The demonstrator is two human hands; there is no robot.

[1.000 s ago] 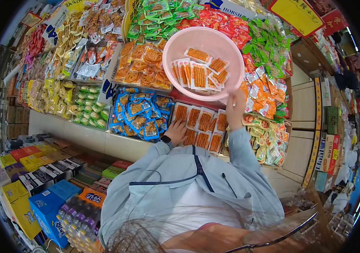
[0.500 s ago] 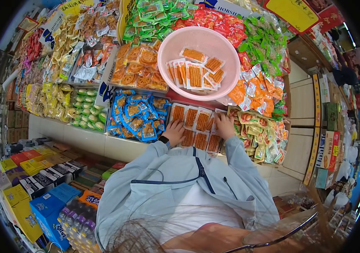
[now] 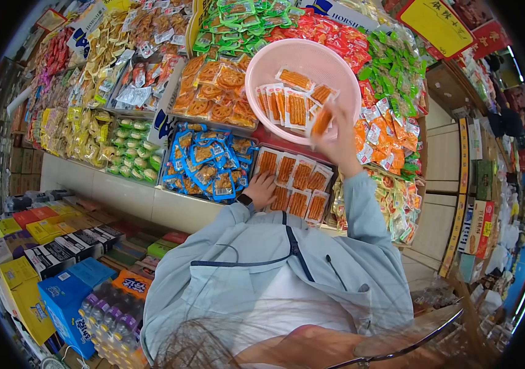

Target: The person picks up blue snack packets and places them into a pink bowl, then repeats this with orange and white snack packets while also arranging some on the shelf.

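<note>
A pink plastic basket [image 3: 304, 52] holds several clear packets of orange-brown snack strips [image 3: 296, 109]. Over its near right side is my right hand [image 3: 338, 144], closed on one such snack packet [image 3: 321, 123], blurred by motion. Closer to me lies a tray with rows of the same snack packets [image 3: 300, 175]. My left hand [image 3: 259, 191], with a dark watch on the wrist, rests at the left edge of these rows. Its fingers are spread and touch the packets, gripping nothing.
Left of the tray sits a bin of blue snack bags [image 3: 207, 157], with packs of round orange snacks [image 3: 222, 92] behind it. Orange bags [image 3: 385, 132] and green bags [image 3: 398, 71] lie to the right. Stacked boxes [image 3: 69, 295] and bottled drinks [image 3: 112, 313] stand at lower left.
My right hand has moved from the tray's right side up to the basket, carrying a packet. My left hand stays at the tray's left edge. The view has shifted slightly.
</note>
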